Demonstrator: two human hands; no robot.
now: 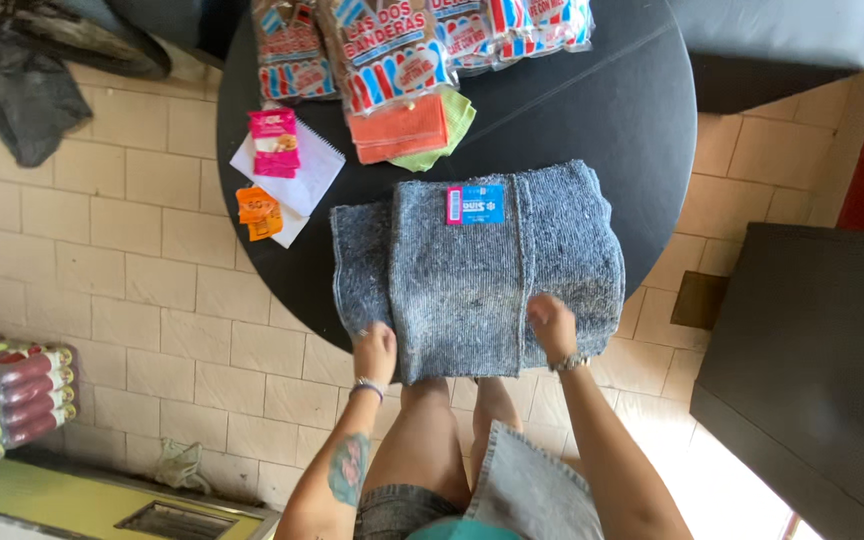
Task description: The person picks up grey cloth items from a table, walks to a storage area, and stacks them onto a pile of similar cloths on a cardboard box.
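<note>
A stack of folded grey-blue cloths lies on the near edge of a round black table, with a small blue and pink label on top. My left hand grips the near left edge of the top cloth. At the near right edge, my right hand pinches the same cloth, fingers curled under. Both wrists wear bracelets.
Further back on the table lie several clear bags with red, white and blue print, orange and green cloths, a white notepad and small pink and orange packets. A dark cabinet stands right. Wrapped packs sit left.
</note>
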